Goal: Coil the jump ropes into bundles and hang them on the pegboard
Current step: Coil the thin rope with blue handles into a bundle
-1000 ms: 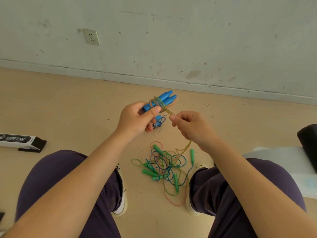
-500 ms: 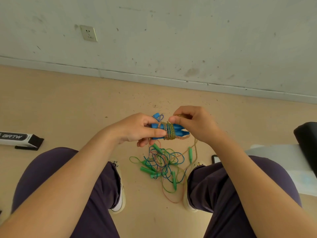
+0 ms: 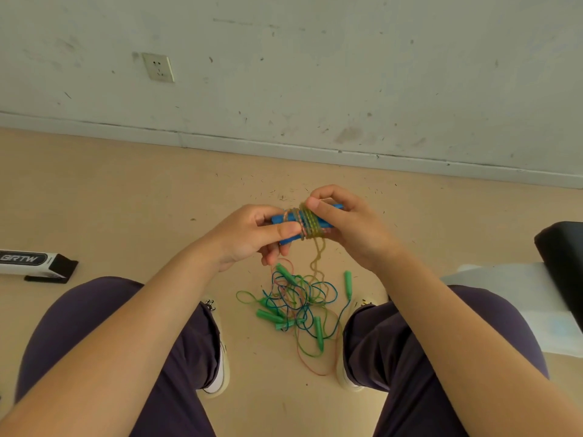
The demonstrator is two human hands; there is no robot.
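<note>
**Above the floor, blue handles held level between two hands**

Between the person's knees, the blue handles (image 3: 288, 223) lie side by side with their long axis running left to right, roughly parallel to the wall. A yellowish cord (image 3: 310, 225) is wound round their middle in close turns, and its loose tail drops straight down toward the floor (image 3: 126, 200). The left hand (image 3: 249, 234) grips the left end, thumb laid along the handles. The right hand (image 3: 344, 225) curls over the right end, thumb and forefinger pinching the cord at the top of the wraps. Below lies a tangle of green-handled ropes (image 3: 296, 304) between both shoes. Bare floor stretches from there to the wall's baseboard (image 3: 220, 143); a black-and-white box (image 3: 34, 263) sits well left.
</note>
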